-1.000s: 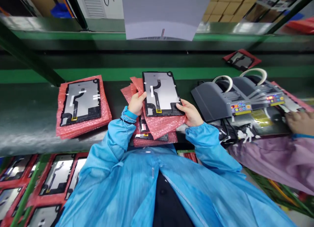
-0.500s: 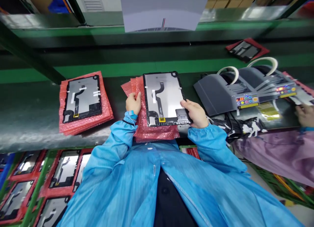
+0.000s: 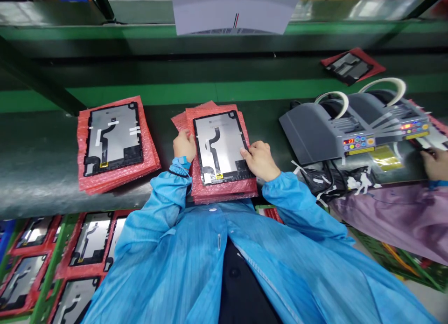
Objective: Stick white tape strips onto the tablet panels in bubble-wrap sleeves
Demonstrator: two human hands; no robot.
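A grey tablet panel (image 3: 220, 147) with a black flex cable lies face-down on top of a stack of red bubble-wrap sheets (image 3: 224, 191) right in front of me. My left hand (image 3: 184, 146) rests on the stack's left edge with its fingers curled over the red wrap. My right hand (image 3: 258, 160) grips the panel's right lower edge, thumb on top. Both sleeves are blue.
A second panel (image 3: 112, 137) on red wrap lies to the left on the dark green belt (image 3: 38, 156). Two grey tape dispensers (image 3: 336, 128) stand at right, beside another person's hand (image 3: 436, 163) and purple sleeve. More panels (image 3: 87, 244) fill trays below left; one (image 3: 352, 65) lies far right.
The panel, held raised in both hands a second ago, has come down flat onto the red stack. My left hand moved from the panel's edge to the wrap's edge.
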